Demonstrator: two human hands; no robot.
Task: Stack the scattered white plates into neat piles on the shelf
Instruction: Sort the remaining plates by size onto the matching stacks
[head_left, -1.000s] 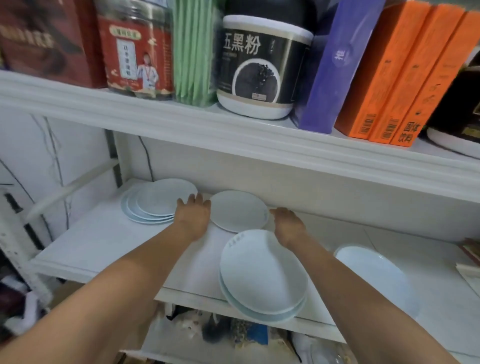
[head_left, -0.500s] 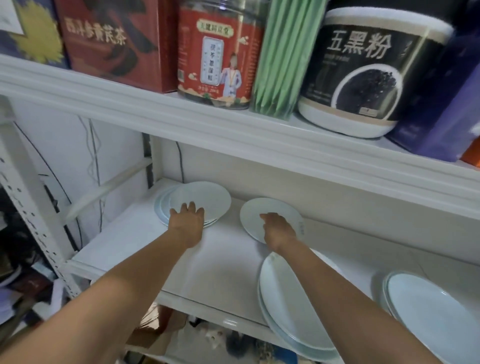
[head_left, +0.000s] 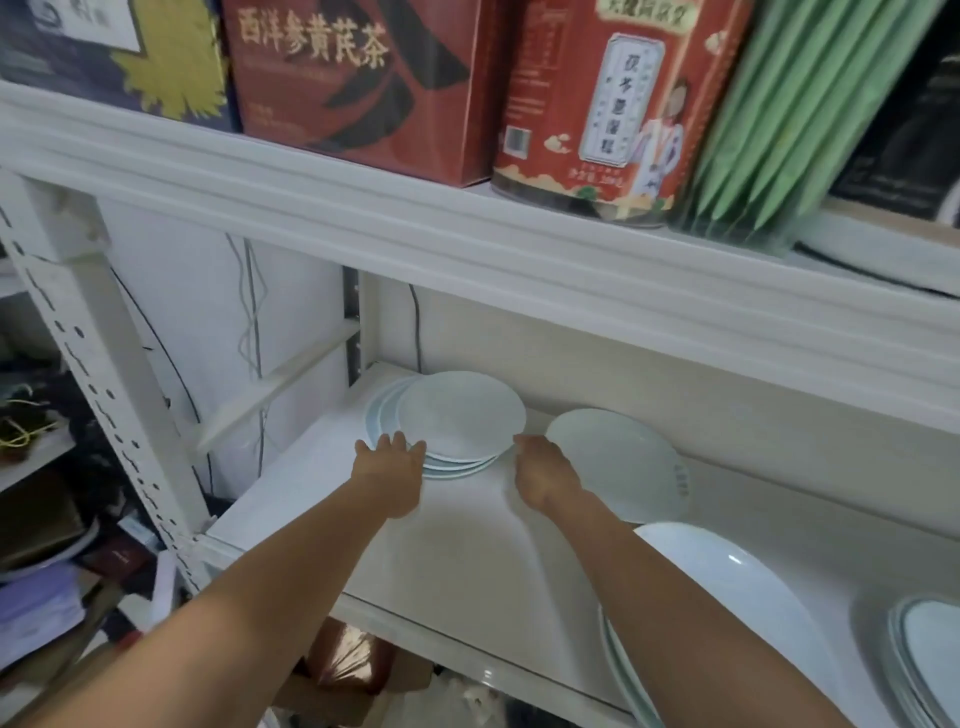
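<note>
Far left, a perforated white upright (head_left: 104, 395) is standing beside a jumble of household clutter; to its right the lower shelf (head_left: 467, 551) is carrying the white plates. A pile of small plates (head_left: 462, 415) is sitting in the shelf's back-left corner, loosely fanned, with the lower rims showing on its left side. The person's left hand (head_left: 389, 467) is lying palm down at the pile's near edge; its fingers (head_left: 397, 441) are stretched straight, tips touching the rim and gripping nothing. The right hand (head_left: 545, 475) is lying just right of the pile, between it and a single plate (head_left: 628, 457) that is lying flat near the back wall. The tip of this hand is meeting the pile's right rim; its fingers are foreshortened, and I cannot tell whether they are curled or straight. Nearer the front, under the right forearm, a pile of larger plates (head_left: 737, 597) is jutting over the shelf's front edge; further plates (head_left: 930, 654) are showing at the far right, cut off by the frame. Overhead, the upper shelf (head_left: 467, 249) is holding, left to right, a dark blue box (head_left: 119, 47), a red box (head_left: 353, 78) with gold lettering, a red canister (head_left: 613, 104), a clear tub of green packets (head_left: 789, 119) and a dark tub (head_left: 904, 145).
</note>
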